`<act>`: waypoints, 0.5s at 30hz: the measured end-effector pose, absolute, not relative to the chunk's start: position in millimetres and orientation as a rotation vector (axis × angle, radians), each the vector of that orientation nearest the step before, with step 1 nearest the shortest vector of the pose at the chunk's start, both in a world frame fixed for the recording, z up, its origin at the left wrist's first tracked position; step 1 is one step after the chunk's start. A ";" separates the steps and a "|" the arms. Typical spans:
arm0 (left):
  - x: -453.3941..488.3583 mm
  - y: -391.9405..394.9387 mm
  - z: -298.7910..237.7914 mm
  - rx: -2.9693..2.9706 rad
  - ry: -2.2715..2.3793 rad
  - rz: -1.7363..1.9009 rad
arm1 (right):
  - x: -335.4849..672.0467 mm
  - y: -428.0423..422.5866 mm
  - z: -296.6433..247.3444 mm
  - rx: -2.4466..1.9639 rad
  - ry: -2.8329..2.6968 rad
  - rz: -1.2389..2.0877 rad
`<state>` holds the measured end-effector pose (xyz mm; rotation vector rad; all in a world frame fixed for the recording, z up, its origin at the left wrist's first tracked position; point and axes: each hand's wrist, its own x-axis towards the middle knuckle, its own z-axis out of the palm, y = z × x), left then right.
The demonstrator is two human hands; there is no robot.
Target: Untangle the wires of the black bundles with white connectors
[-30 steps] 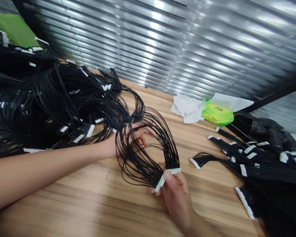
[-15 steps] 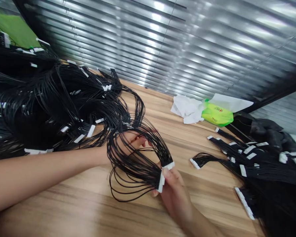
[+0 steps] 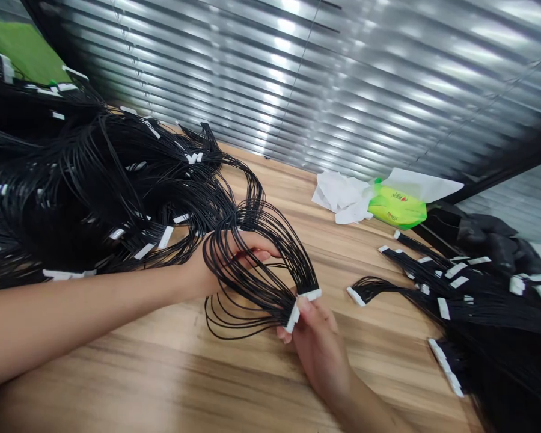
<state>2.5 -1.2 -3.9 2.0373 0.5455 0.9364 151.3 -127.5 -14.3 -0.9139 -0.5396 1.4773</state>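
My right hand (image 3: 318,340) pinches the two white connectors (image 3: 303,305) of a looped black wire harness (image 3: 261,264) just above the wooden table (image 3: 171,367). My left hand (image 3: 234,255) reaches into the loop from the left, its fingers curled round a bunch of the black wires. Several wires sag loose below the loop. The left forearm lies across the table from the lower left.
A big tangled heap of black harnesses with white connectors (image 3: 85,186) fills the left side. A flatter pile of harnesses (image 3: 469,307) lies at the right. A green packet with white tissue (image 3: 390,204) sits by the metal blinds (image 3: 324,78). A dark bag (image 3: 487,237) lies far right.
My left hand has closed round the wires and gathered the loop tighter. The right hand with the connectors has shifted slightly left and up. Loose strands now hang below.
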 end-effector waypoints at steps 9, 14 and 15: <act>7.9 5.7 -8.9 2.045 0.331 0.915 | 151.8 -131.4 -13.5 -0.893 -0.573 1.448; 6.8 4.5 -10.8 1.997 0.374 0.777 | 153.4 -134.7 -16.2 -0.905 -0.607 1.423; 6.6 3.6 -11.2 1.982 0.426 0.759 | 153.6 -134.7 -17.2 -0.909 -0.626 1.436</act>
